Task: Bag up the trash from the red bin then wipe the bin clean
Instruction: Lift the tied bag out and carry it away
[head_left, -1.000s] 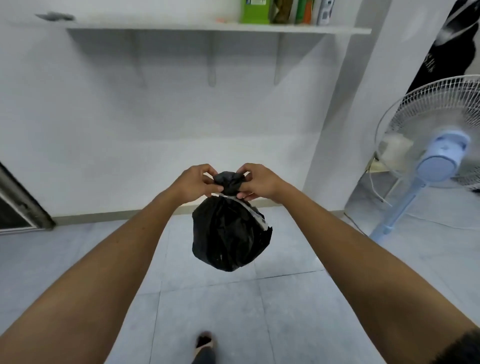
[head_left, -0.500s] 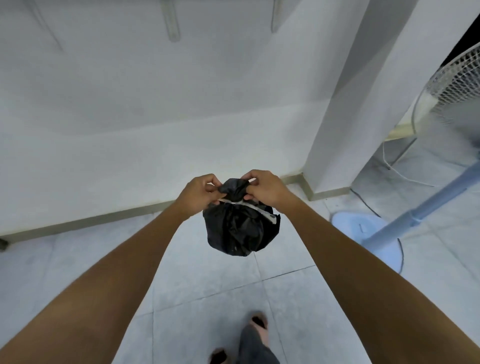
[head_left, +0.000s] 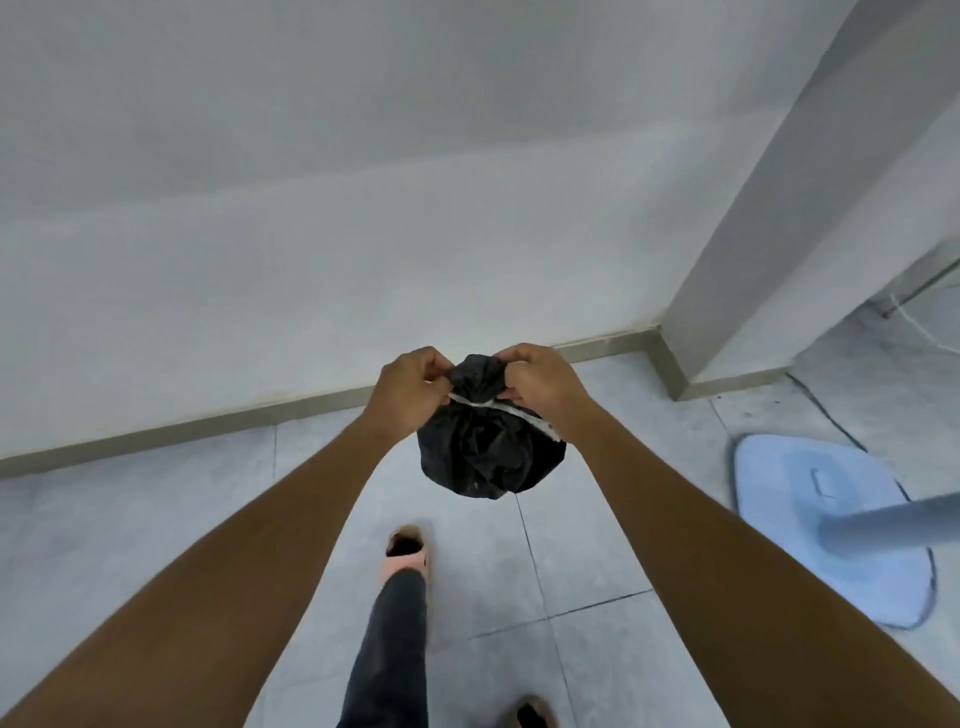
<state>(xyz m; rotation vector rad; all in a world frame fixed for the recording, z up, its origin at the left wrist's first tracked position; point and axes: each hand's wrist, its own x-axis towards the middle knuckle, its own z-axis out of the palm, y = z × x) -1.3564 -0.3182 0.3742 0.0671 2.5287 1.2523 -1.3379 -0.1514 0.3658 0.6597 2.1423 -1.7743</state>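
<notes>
Pinching the gathered neck of the black trash bag (head_left: 485, 447), the fingers (head_left: 436, 387) of my left hand (head_left: 410, 392) are closed on the white drawstring (head_left: 498, 408) at its left side, and my right hand (head_left: 540, 384) is closed on the bunched plastic at the other side. The bag hangs free in the air between both hands, above the tiled floor (head_left: 156, 519), small and rounded. I judge I am closing it. To do it well, I should keep the neck twisted tight, pull the string evenly to both sides, and make the knot low, close to the load, so nothing falls out. The fan base (head_left: 810, 525) stands near at my right; I should not swing the bag there. The red bin is not in view.
</notes>
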